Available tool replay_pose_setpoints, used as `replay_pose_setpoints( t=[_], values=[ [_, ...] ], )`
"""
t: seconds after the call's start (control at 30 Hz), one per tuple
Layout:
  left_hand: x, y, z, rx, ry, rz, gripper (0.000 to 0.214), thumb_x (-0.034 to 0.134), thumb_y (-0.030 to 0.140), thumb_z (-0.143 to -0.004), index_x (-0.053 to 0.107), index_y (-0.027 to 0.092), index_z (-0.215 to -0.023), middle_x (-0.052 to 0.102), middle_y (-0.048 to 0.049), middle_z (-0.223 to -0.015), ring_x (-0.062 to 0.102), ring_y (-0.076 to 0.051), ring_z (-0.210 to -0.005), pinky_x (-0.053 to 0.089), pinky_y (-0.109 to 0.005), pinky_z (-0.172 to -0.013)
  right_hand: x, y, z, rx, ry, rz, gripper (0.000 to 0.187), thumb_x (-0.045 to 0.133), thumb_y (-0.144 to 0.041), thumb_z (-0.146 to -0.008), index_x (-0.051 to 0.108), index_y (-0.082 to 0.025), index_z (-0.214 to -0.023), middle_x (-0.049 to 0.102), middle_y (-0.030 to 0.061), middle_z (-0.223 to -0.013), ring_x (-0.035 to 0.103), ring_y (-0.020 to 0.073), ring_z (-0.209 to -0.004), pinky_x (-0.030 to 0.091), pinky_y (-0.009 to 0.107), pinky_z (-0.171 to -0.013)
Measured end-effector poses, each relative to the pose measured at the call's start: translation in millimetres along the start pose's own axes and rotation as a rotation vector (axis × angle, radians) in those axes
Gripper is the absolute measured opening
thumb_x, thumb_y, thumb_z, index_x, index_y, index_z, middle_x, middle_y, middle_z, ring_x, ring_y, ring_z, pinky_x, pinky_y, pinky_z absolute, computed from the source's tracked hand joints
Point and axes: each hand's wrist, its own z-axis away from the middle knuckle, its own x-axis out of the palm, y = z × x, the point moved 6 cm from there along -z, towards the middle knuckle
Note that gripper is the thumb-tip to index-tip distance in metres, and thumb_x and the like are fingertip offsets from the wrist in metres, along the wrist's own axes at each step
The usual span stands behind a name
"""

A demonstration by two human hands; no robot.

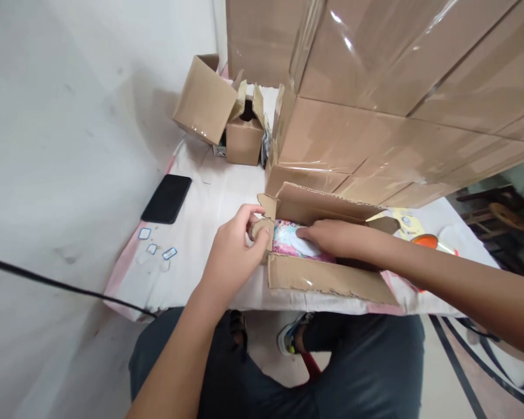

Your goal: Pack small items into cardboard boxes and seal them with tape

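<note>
An open cardboard box [332, 276] lies near the front edge of the cloth-covered table, its flaps spread. My left hand [247, 238] is closed on the small torn flap at the box's left end, thumb on one side and fingers on the other. Inside the box lies a packet [283, 235] with a pink and turquoise flowery print and a pale whitish patch on top. Reaching in from the right, my right hand [325, 235] has its fingers curled together against the packet. Its fingertips are partly hidden.
A tall wall of taped cartons [367, 128] stands behind the box. Two small open boxes [207, 102] are at the back left. A black phone [166, 199] and several blue-edged stickers [169, 254] lie on the left. An orange roll [425, 241] sits right.
</note>
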Motion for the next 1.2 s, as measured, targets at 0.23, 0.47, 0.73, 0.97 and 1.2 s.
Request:
replay_pose_setpoints(
  t=[0.23,0.47,0.73,0.97,1.2],
  values=[
    [4.5,3,0,0.118,0.049,0.043,0.031,0.060,0.024,-0.086,0.055,0.024,-0.117,0.060,0.0029,-0.087,0.055,-0.012,-0.075,0.041,-0.025,-0.066,-1,4,7,0.034,0.088,-0.095,0.027,0.046,-0.018,-0.093,0.068,-0.029,-0.103,0.072,0.0110,-0.095,0.066,0.0258,-0.078,0.046,0.038,-0.071],
    [19.2,6,-1,0.307,0.080,0.076,0.035,0.048,0.039,-0.097,0.051,0.023,-0.128,0.059,-0.0079,-0.116,0.057,-0.020,-0.106,0.048,-0.032,-0.083,11,3,10,-0.046,0.180,0.066,0.025,0.048,-0.020,-0.094,0.063,-0.021,-0.113,0.073,0.0133,-0.099,0.069,0.0278,-0.082,0.041,0.033,-0.063],
    [47.7,5,3,0.343,-0.031,0.311,0.060,0.040,0.046,-0.101,0.023,0.024,-0.154,0.043,-0.0161,-0.151,0.050,-0.026,-0.135,0.035,-0.048,-0.116,14,21,42,-0.007,0.511,-0.060,0.021,0.047,-0.027,-0.098,0.066,-0.023,-0.108,0.075,0.0085,-0.101,0.070,0.0250,-0.088,0.043,0.030,-0.069],
    [66.0,2,4,0.420,-0.120,0.227,0.053,0.026,0.047,-0.104,0.042,0.025,-0.150,0.054,-0.0095,-0.146,0.044,-0.024,-0.141,0.025,-0.046,-0.122,7,55,67,-0.036,0.905,-0.341,0.032,0.045,-0.027,-0.100,0.061,-0.021,-0.127,0.070,0.0087,-0.123,0.065,0.0237,-0.114,0.048,0.035,-0.096],
    [80.3,-10,-1,0.277,-0.224,0.455,0.073,0.043,0.039,-0.102,0.001,0.031,-0.161,0.037,-0.0097,-0.161,0.025,-0.022,-0.153,0.010,-0.049,-0.127,54,85,143,-0.153,1.312,-0.555,0.027,0.044,-0.032,-0.101,0.064,-0.025,-0.118,0.068,0.0103,-0.124,0.061,0.0263,-0.120,0.048,0.047,-0.105]
  ],
)
